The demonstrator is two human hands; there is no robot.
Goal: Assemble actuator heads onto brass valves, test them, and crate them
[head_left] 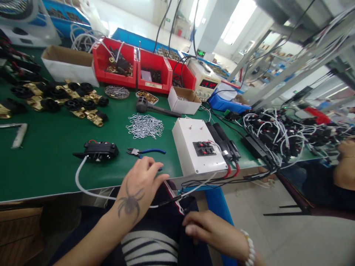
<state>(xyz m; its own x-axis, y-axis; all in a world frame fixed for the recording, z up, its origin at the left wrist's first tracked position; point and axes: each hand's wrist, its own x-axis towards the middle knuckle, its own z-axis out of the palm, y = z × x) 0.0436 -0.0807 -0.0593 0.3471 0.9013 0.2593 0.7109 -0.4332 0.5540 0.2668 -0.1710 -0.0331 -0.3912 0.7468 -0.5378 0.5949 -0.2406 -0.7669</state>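
While left hand (140, 184) spreads open over cable (83, 189), right hand (212, 229) curls half-closed.

One handle of pliers (146, 151) behind left hand (139, 187)

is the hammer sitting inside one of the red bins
No, the hammer lies on the green mat in front of the red bins, not inside any of them.
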